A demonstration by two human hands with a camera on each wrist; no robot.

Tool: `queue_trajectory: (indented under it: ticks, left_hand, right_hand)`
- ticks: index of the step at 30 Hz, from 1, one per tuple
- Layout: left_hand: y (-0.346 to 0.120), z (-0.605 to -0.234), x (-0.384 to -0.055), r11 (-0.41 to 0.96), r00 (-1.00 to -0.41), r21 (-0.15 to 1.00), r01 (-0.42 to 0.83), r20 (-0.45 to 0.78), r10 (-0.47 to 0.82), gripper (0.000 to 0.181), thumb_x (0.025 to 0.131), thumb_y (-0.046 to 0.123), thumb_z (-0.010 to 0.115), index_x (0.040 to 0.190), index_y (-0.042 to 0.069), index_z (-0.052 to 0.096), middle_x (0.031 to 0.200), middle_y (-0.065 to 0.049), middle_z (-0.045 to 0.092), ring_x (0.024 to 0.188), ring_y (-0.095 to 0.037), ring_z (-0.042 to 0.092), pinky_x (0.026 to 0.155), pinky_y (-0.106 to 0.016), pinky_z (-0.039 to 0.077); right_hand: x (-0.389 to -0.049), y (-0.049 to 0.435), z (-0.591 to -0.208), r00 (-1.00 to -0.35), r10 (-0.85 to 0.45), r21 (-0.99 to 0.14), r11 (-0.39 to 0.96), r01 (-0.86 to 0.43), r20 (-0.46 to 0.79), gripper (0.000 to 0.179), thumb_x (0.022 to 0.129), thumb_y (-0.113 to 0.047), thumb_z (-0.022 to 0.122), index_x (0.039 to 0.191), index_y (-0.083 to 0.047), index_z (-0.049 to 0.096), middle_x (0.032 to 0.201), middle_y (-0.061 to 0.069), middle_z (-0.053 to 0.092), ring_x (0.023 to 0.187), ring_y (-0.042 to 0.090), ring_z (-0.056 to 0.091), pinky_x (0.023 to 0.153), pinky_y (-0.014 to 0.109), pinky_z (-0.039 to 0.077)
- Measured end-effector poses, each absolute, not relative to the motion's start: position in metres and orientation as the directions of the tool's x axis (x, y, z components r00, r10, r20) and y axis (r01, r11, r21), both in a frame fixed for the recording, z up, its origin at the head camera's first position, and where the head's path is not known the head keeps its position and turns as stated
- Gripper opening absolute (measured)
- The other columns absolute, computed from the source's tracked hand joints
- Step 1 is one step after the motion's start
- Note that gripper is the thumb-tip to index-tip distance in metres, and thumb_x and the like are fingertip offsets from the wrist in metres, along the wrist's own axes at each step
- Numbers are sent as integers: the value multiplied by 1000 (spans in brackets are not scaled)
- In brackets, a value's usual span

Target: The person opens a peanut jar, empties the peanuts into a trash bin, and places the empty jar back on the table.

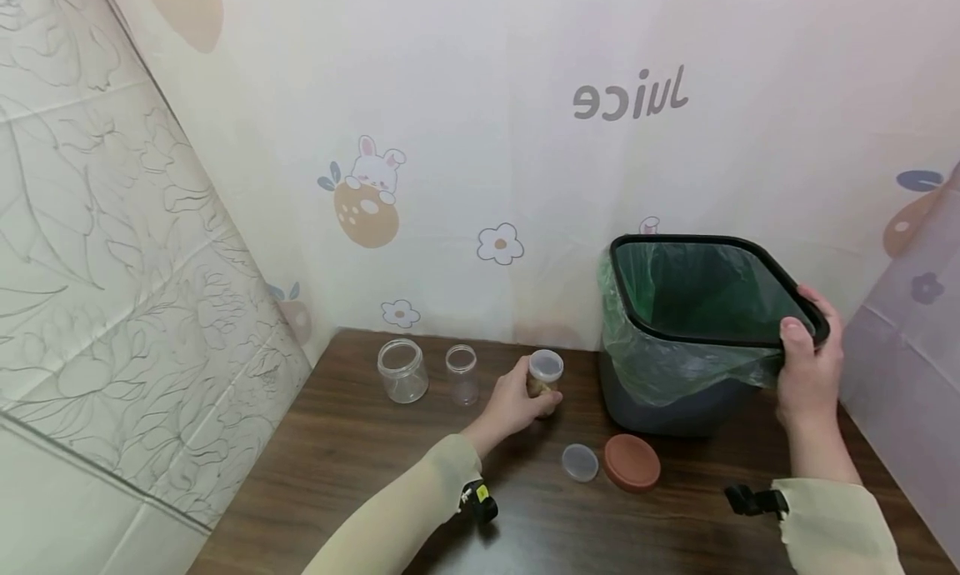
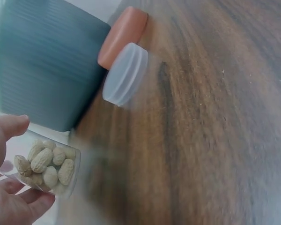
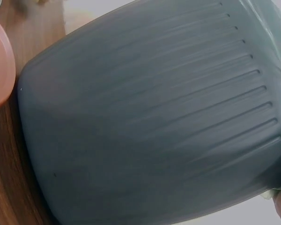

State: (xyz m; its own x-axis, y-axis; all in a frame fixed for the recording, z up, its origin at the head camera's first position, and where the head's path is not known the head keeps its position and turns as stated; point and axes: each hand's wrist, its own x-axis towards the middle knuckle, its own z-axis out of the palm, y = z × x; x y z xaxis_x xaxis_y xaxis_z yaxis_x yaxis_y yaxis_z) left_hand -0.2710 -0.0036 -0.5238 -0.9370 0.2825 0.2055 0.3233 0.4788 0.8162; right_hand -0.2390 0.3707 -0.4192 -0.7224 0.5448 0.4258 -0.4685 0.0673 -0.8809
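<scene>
My left hand (image 1: 522,402) grips a small clear jar (image 1: 545,373) with a whitish lid on top. In the left wrist view, several peanuts in their shells (image 2: 44,161) show through the jar's wall, thumb on one side and fingers on the other. At the right, my right hand (image 1: 813,362) holds the black rim of a dark grey trash bin (image 1: 675,408), thumb over the edge. A green plastic liner (image 1: 660,367) is folded over that rim and hangs down outside. Only a bit of the right hand shows in the right wrist view.
Two open clear jars, a wide one (image 1: 403,373) and a narrow one (image 1: 462,377), stand left of the left hand. In front of the bin lie a translucent lid (image 1: 580,462) and a reddish-brown lid (image 1: 632,462). A printed curtain (image 1: 450,142) hangs behind the wooden table (image 1: 330,458).
</scene>
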Motion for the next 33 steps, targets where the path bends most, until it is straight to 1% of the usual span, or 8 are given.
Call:
queue_trajectory:
  ticks: [7,10,13,18,23,28,31,33]
  left_hand:
    - [-21,-504,-259,464,-938,821,333,238,252,59,92,34,89,140,16,61,125,-6,77,111,-15,70,97,-38,55]
    - [-29,-495,-254,457,-935,819,346,260,242,52,90,34,90,133,17,66,118,-8,78,104,-14,69,92,-38,55]
    - [-37,-486,-249,469,-936,812,348,271,224,50,88,33,90,131,19,68,112,-6,78,97,-12,65,86,-35,54]
    - [-52,-470,-240,478,-925,793,377,298,234,52,88,31,90,134,22,68,107,-4,76,87,-11,61,79,-33,52]
    - [-63,-458,-232,512,-896,736,444,360,259,54,87,29,90,135,21,68,104,-2,75,84,-11,60,77,-33,52]
    - [-71,-451,-225,576,-867,651,495,416,275,59,84,29,92,137,18,68,109,0,75,92,-11,62,83,-36,53]
    - [-74,-451,-220,604,-850,603,521,432,301,60,84,29,92,137,18,68,110,-2,73,94,-12,62,84,-36,54]
    - [-76,-451,-215,614,-836,575,541,442,324,61,83,29,93,138,18,67,111,-3,72,95,-12,61,84,-37,54]
  right_hand:
    - [-229,381,-412,-804,489,-939,233,-252,337,62,104,-26,61,164,-35,49,155,-3,47,122,9,44,102,20,31]
    - [-224,389,-410,-845,434,-928,328,-176,313,65,107,-31,57,169,-39,39,166,1,40,127,8,42,100,14,31]
    - [-218,395,-409,-881,370,-905,406,-131,293,66,111,-36,51,172,-43,29,178,6,27,141,11,38,110,16,27]
    - [-201,391,-403,-884,353,-847,526,-84,307,66,113,-40,47,175,-38,23,179,21,22,152,9,32,117,19,21]
    - [-179,365,-391,-792,401,-745,659,-101,461,72,109,-36,56,175,-23,28,174,17,36,155,34,41,114,13,23]
    - [-162,322,-389,-558,332,-568,756,-323,760,73,99,-46,66,159,-7,54,159,25,52,141,54,46,117,24,29]
    - [-156,293,-395,-443,183,-406,775,-484,877,75,96,-56,68,143,3,66,142,32,63,136,50,51,117,24,30]
    - [-151,272,-402,-445,88,-353,750,-560,891,73,97,-56,69,136,5,71,135,31,67,136,39,56,119,22,31]
